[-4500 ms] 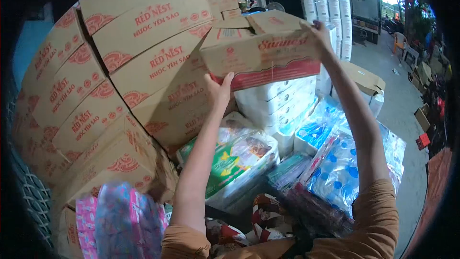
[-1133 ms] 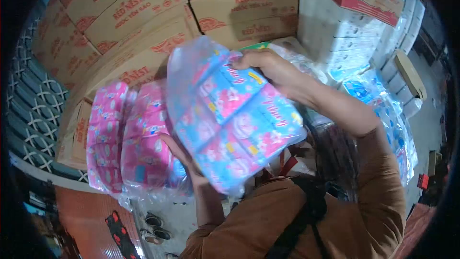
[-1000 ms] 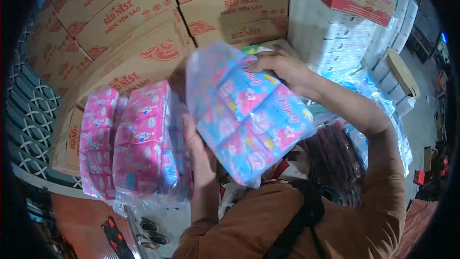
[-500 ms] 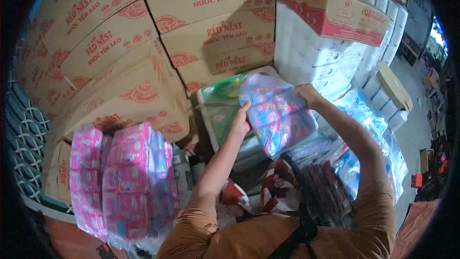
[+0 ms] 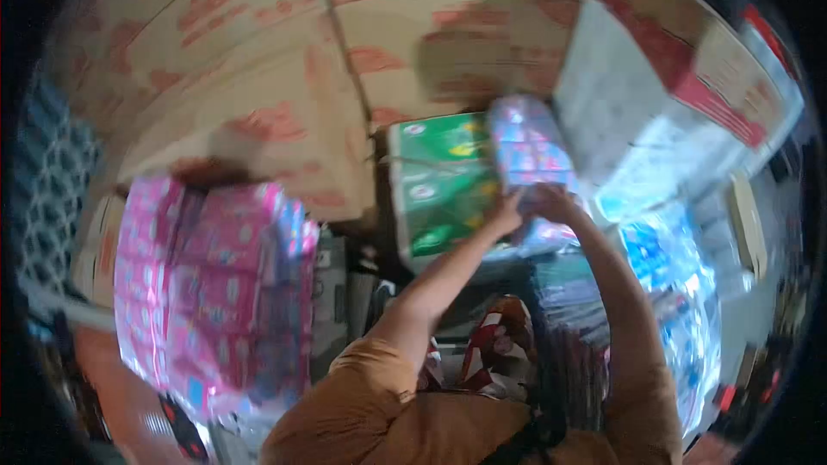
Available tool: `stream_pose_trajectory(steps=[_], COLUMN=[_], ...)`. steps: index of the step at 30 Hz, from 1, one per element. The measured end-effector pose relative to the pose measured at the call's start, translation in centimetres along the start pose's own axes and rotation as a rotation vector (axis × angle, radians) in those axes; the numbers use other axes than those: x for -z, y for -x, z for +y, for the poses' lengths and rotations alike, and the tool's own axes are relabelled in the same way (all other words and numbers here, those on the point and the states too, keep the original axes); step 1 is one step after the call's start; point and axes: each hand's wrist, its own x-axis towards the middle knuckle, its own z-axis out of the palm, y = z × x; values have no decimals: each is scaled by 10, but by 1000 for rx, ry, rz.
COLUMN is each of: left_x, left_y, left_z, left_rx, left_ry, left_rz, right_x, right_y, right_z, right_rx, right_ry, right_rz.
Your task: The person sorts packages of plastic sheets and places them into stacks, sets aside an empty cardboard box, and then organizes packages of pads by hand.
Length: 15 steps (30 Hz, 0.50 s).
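Note:
A blue and pink plastic-wrapped pack (image 5: 527,145) stands on its narrow side at the right part of the green package (image 5: 439,174), against the white stacked packs. My left hand (image 5: 508,213) is at the pack's near left side, its fingers closed and blurred. Beside it, my right hand (image 5: 553,203) is curled over the near end of the same pack. To the left stand pink wrapped packs (image 5: 220,293), with blue ones at their right side.
Brown cartons with red print (image 5: 250,112) rise behind and to the left. At the right are white stacked packs (image 5: 633,112) under an open red and brown carton (image 5: 719,77), and blue-white plastic-wrapped goods (image 5: 659,250). A metal lattice (image 5: 56,181) is at far left.
The blue and pink pack went from my hands in the air onto the green package, turned narrow side up. My hands moved closer together at its near end. The view shifted and blurred.

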Motion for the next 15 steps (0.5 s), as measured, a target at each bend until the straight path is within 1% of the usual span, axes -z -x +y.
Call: stream_pose_trajectory(steps=[1,2,3,4,5,6,7,8,10,12,13,14,15], left_x=[-17,-32,-31,-30,-29,-45,-43,-40,0,44,60,73,90], left_y=[5,10,10,8,9,9,6,4,3,2,1,2,-5], left_z=[-14,-26,-29,-34,-28,-35,-37,-40,-12,16,21,14,8], left_rx=[112,238,293,349,233,237,243,251,320,359,378,297,284], left_ry=[202,395,446,497,239,145,105,65,-55,-186,-258,-269,-359], left_rz=[-76,-130,-138,-144,9,73,118,163,-85,-358,-499,-436,-501], right_x=[-6,-33,-58,-18,-22,-29,-20,-9,23,44,45,40,37], right_y=[5,-12,-27,-18,-19,-21,-17,-16,-7,-6,-11,-15,-19], right_z=[-17,14,42,-2,13,31,28,12,-29,-67,-79,-90,-100], right_rx=[-35,153,341,-21,181,384,356,262,46,-33,-32,94,221], right_ry=[242,327,415,382,372,376,330,291,265,286,289,227,165], right_rz=[-46,-45,-27,-264,-211,-150,-169,-208,-301,-377,-372,-406,-438])
